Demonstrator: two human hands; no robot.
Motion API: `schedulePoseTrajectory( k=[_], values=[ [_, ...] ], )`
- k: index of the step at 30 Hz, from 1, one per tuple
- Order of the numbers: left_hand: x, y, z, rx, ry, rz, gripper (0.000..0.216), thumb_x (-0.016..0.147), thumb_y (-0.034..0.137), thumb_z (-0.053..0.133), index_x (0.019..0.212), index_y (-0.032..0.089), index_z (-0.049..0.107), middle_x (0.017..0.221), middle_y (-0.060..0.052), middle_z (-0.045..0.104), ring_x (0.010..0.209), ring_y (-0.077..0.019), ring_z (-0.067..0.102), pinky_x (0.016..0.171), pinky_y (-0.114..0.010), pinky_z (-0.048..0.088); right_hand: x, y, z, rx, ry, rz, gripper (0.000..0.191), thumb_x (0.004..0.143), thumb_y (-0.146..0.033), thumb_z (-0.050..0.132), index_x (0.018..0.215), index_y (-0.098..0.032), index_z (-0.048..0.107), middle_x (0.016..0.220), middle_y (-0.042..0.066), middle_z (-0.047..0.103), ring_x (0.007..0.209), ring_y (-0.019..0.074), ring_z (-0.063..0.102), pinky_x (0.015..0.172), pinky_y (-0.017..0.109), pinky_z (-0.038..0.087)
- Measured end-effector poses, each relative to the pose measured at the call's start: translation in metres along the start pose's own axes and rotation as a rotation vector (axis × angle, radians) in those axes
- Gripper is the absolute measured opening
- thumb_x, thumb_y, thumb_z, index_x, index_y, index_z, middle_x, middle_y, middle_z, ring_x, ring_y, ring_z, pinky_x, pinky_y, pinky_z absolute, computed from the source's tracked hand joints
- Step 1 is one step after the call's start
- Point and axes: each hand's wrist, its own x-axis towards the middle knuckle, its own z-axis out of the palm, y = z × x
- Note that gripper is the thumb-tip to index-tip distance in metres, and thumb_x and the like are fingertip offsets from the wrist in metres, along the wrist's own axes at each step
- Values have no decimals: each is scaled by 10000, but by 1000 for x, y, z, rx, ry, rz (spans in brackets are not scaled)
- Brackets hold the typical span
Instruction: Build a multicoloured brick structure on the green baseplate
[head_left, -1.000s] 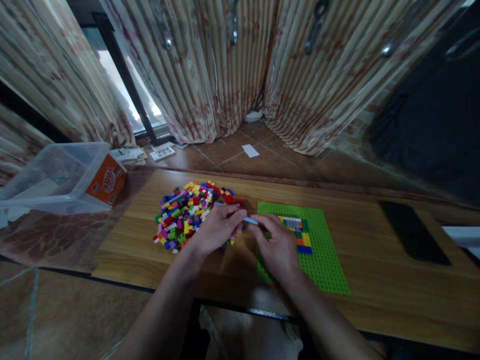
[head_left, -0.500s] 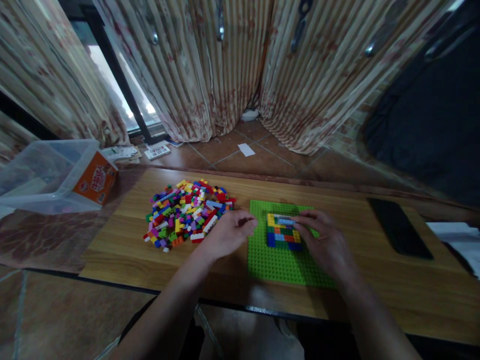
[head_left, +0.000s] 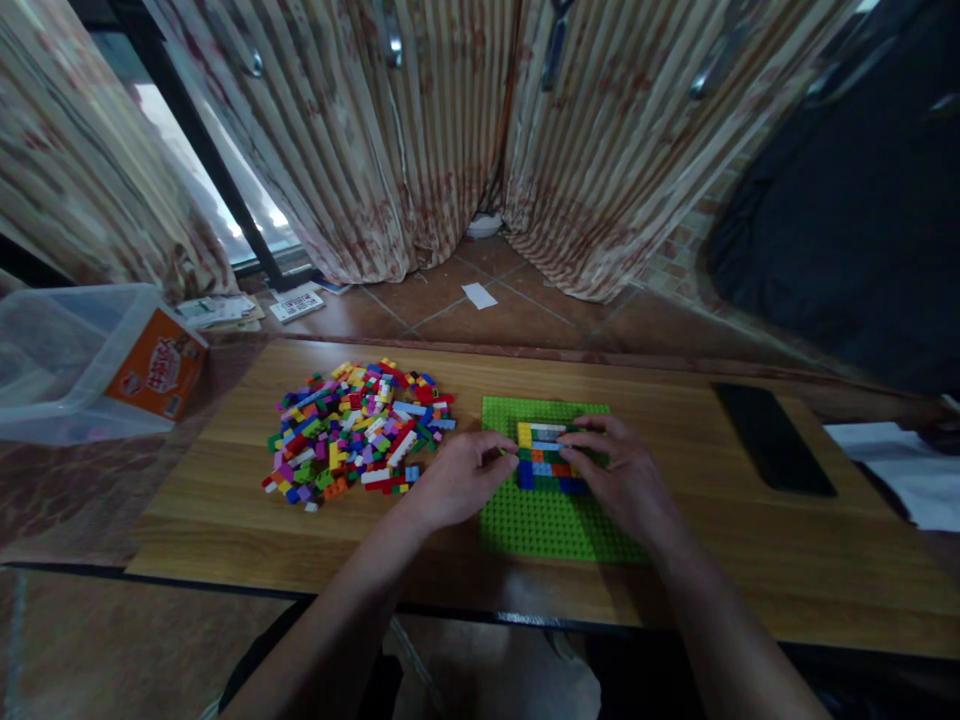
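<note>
On the wooden table lies a green baseplate (head_left: 525, 525) bearing a low, flat build of toy bricks (head_left: 527, 470) in yellow, white, blue, green and orange-red. My right hand (head_left: 626, 475) reaches over the build's right side, thumb and fingers closed at the end of a light blue brick (head_left: 546, 447) on the build. Whether that brick is fully seated I cannot tell. Close against the build's left edge is my left hand (head_left: 461, 478), its thumb and forefinger pinched together. Anything between those fingertips is too small to make out. My right fingers hide the build's right part.
A heap of loose multicoloured bricks (head_left: 352, 430) spreads left of the baseplate. Beyond the table's left end stands a clear plastic bin (head_left: 75, 350) with an orange label. A dark flat slab (head_left: 772, 440) lies at the right, near white papers (head_left: 892, 470). Curtains (head_left: 390, 150) hang behind.
My left hand has moved right, up to the build's left edge. My right fingers stay over the build with the light blue brick. The whole view has shifted slightly.
</note>
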Motion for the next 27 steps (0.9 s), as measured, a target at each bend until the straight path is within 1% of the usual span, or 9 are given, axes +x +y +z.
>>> schedulePoseTrajectory(
  k=[5,9,13,15,17,20,22,25,27],
  values=[
    [0,2,-1,12,-14,-8,266,888,326,490,942,162,693,644,17,561,569,-109,478,525,-209,356,2,2,5,48,30,44,103,767,-339,672,787,-269,744,1063,53,611,1002,227,594,914,450,459],
    [0,1,0,11,-12,-12,270,889,327,491,971,165,691,661,14,574,579,-110,487,527,-207,355,3,1,7,55,54,76,104,742,-336,687,775,-248,731,1055,59,622,981,222,608,906,434,464],
    [-1,4,1,40,8,-20,262,880,314,511,994,164,694,652,12,583,570,-116,498,528,-214,369,4,2,7,80,64,95,117,722,-347,699,776,-246,724,1042,61,635,975,226,611,919,446,456],
    [-1,7,1,55,24,-13,253,875,291,520,1008,161,692,677,0,611,583,-123,521,542,-222,390,5,6,4,124,55,115,126,709,-348,710,784,-247,723,1051,60,642,998,230,607,930,448,450],
    [-1,11,1,77,33,10,267,878,266,519,1066,162,677,721,-14,645,602,-130,550,565,-231,414,7,11,1,213,67,180,148,698,-355,718,790,-238,720,1061,64,652,1007,233,609,906,433,464],
    [-2,15,2,181,45,49,337,889,252,513,1198,181,626,781,-33,681,639,-149,593,615,-256,449,10,18,-5,352,127,311,186,677,-370,725,774,-213,708,991,65,683,955,229,627,852,408,483],
    [-3,17,5,292,39,63,384,897,255,506,1268,201,590,813,-47,698,670,-170,619,657,-280,471,11,19,-7,380,137,349,199,661,-371,731,765,-203,704,936,57,691,910,221,632,849,408,479],
    [-3,19,10,438,8,67,426,922,289,474,1340,240,537,828,-58,709,701,-198,647,695,-311,493,11,18,-4,347,87,322,196,667,-366,726,777,-205,704,932,50,683,889,212,626,860,411,469],
    [-3,20,15,519,0,55,433,939,324,445,1361,257,516,823,-65,713,707,-212,659,688,-321,501,10,17,-1,313,55,285,183,680,-359,717,782,-208,703,922,46,677,887,209,622,870,413,465]
  ],
)
